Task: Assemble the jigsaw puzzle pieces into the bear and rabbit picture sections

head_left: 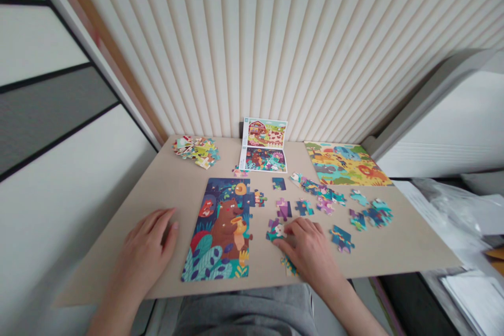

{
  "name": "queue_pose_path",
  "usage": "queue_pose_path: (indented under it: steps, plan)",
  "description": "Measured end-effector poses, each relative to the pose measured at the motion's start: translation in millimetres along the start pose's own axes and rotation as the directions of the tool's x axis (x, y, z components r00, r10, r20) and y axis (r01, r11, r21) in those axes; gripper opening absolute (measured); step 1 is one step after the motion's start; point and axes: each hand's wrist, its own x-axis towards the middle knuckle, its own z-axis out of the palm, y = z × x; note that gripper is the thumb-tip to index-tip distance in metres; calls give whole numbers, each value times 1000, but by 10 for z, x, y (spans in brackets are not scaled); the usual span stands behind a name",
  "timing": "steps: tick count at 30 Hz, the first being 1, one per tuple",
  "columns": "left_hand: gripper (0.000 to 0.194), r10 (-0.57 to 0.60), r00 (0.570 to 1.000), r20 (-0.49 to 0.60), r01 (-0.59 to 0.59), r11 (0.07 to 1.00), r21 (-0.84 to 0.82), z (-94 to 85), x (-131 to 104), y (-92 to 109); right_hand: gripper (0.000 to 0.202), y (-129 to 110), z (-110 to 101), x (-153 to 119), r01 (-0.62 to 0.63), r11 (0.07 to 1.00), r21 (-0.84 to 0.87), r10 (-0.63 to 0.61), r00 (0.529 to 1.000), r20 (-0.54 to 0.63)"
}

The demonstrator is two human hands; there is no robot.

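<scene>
A cream pleated screen (pixel 252 37) rises along the far edge of the beige tabletop (pixel 405 241), its folds running upward. At the left, a brown strip (pixel 114 58) slants down beside a wall of panels, among them a grey panel (pixel 51 100) and a large white panel (pixel 79 168), divided by black bars. On the right stands a grey-edged white frame (pixel 452 110). Just beyond the table's right edge lies crumpled clear plastic (pixel 444 205), with a stack of white sheets (pixel 472 294) nearer, beside a dark surface (pixel 413 299)
</scene>
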Motion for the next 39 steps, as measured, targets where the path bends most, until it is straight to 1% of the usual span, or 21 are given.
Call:
queue_pose_path:
  steps: [5, 10, 13, 18, 21, 22, 26, 27, 29, 33, 39]
  plan:
    - [43, -4, 1000, 12, 4, 1000, -1, -27, 11, 33, 24, -49, -6, 3, -18, 999, -35, 17, 1000, -16]
    - [42, -13, 1000, 11, 13, 1000, 1, -27, 11, 37, 25, -88, -50, 5, -62, 998, -30, 62, 998, 12]
    - [42, -15, 1000, 11, 15, 1000, 2, -19, 6, 29, 20, -111, -66, -17, -69, 997, 26, 68, 997, 45]
    - [42, -8, 1000, 19, 8, 1000, 6, -30, 12, 31, 10, -147, -83, -49, -71, 988, 139, 52, 989, 135]
    - [42, 0, 1000, 13, 0, 1000, 8, -30, 15, 31, 5, -139, -91, -46, -61, 986, 158, 39, 989, 140]
    - [43, 1, 1000, 12, -1, 1000, 9, -28, 14, 30, 6, -132, -92, -45, -54, 985, 162, 33, 991, 129]
    - [43, 1, 1000, 21, -1, 1000, 11, -24, 12, 23, 29, -118, -88, -46, -15, 983, 184, -2, 996, 94]
    - [43, -1, 1000, 22, 1, 1000, 12, -26, 12, 23, 31, -123, -84, -48, -5, 982, 187, -14, 995, 96]
    - [43, 0, 1000, 23, 0, 1000, 7, -32, 13, 25, 30, -141, -71, -52, 9, 982, 186, -30, 994, 106]
    - [43, -2, 1000, 16, 3, 1000, -7, -39, 14, 25, 27, -188, -44, -50, 4, 987, 164, -22, 994, 108]
    - [43, -9, 1000, 16, 9, 1000, -6, -33, 9, 16, 26, -211, -31, -36, 15, 993, 114, -27, 994, 109]
